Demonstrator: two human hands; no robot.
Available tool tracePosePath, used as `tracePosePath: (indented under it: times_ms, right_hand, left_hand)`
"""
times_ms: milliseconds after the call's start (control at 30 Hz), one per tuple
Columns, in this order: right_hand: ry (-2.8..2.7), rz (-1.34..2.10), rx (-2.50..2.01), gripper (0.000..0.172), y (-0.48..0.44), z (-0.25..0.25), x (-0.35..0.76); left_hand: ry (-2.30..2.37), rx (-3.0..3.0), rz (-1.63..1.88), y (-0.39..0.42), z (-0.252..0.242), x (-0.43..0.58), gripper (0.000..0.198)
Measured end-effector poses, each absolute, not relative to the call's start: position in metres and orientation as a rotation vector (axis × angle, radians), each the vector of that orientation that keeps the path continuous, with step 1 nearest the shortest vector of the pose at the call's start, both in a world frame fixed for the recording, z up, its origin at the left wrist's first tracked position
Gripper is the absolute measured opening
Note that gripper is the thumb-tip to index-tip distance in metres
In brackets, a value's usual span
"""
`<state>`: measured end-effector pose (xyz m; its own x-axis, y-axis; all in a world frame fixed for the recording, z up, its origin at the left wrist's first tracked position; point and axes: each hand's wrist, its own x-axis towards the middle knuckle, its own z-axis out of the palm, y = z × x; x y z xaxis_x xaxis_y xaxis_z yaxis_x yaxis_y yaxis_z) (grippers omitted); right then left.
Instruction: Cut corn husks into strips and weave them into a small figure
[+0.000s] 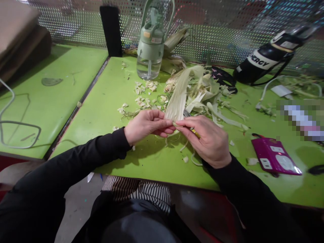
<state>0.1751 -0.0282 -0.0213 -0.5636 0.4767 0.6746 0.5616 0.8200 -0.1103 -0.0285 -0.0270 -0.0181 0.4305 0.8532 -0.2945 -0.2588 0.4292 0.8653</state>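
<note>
Just above the table [106,101], the left hand [148,127] and right hand [209,140] meet fingertip to fingertip. Each grip is pinched shut on the near end of a corn husk strip [180,96]. Its long axis rises away from both hands alike, toward the husk heap [205,89]. A water bottle [151,47] stands beyond, clear of the hands.

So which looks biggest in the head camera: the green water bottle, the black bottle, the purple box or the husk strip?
1. the green water bottle and the black bottle: about alike, too close to rank.
2. the purple box, though it sits nearer the camera.
3. the husk strip, smallest.
</note>
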Motion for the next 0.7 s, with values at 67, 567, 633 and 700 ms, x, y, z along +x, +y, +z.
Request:
tracePosePath:
  times_ms: [67,567,633,700]
  right_hand:
    - [-2.248,-0.131,-0.772,0.013,-0.029,-0.022,0.175]
    - [-2.13,-0.162,-0.834,0.008,-0.035,-0.027,0.167]
    - [-2.129,-0.15,-0.847,0.008,-0.036,-0.027,0.166]
    - [-2.12,-0.107,-0.881,0.008,-0.037,-0.027,0.165]
  left_hand:
    - [0.819,0.85,0.822,-0.027,-0.021,-0.028,0.008]
    - [0.69,0.767,0.951,-0.031,-0.032,-0.021,0.012]
    - [0.698,0.703,0.925,-0.032,-0.032,-0.021,0.01]
    - [0.696,0.676,0.929,-0.034,-0.032,-0.02,0.011]
